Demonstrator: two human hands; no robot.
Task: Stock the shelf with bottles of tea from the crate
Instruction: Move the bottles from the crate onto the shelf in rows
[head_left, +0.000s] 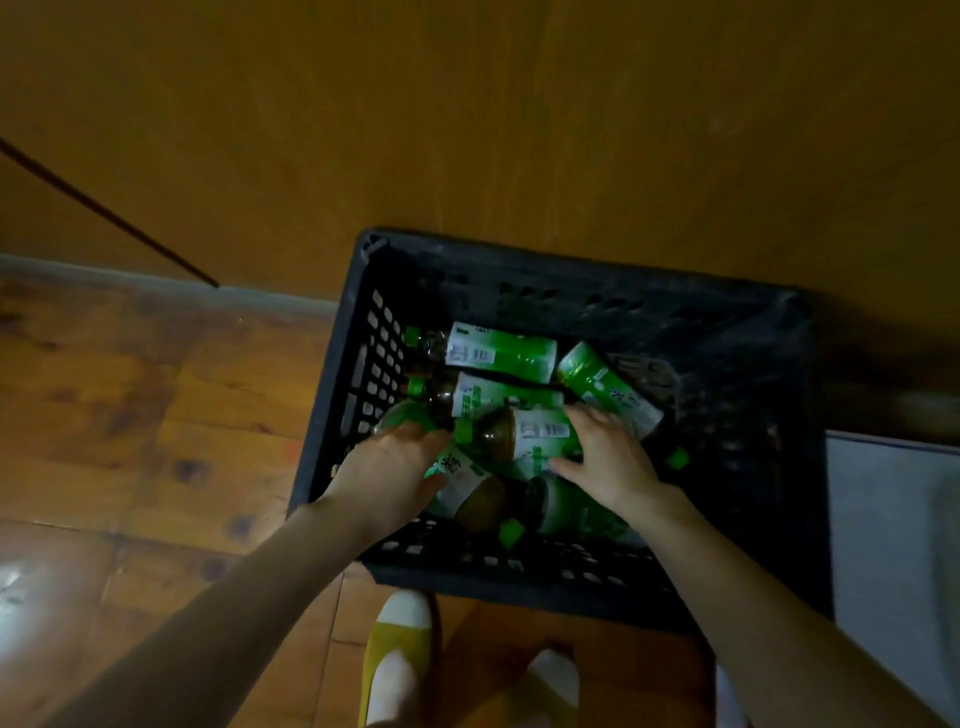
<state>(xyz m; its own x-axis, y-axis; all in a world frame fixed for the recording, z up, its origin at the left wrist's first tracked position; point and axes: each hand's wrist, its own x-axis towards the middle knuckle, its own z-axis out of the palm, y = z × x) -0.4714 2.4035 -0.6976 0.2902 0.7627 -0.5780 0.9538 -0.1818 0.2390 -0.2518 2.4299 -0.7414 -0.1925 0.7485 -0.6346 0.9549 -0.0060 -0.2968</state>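
A black plastic crate (743, 441) stands on the floor and holds several tea bottles with green labels and green caps, all lying on their sides. Both my hands reach down into it. My left hand (387, 470) closes over a bottle (462, 480) lying near the crate's left front. My right hand (610, 457) wraps around the label end of a bottle (524, 434) in the middle of the pile. Two more bottles (498, 351) lie along the far side, and another bottle (608, 387) slants at the right. No shelf board shows in view.
A brown wooden panel (467, 130) rises directly behind the crate. Wooden floorboards (130, 415) spread to the left. A pale grey surface (893, 545) borders the crate on the right. My feet in yellow-and-white shoes (400, 654) stand just in front of the crate.
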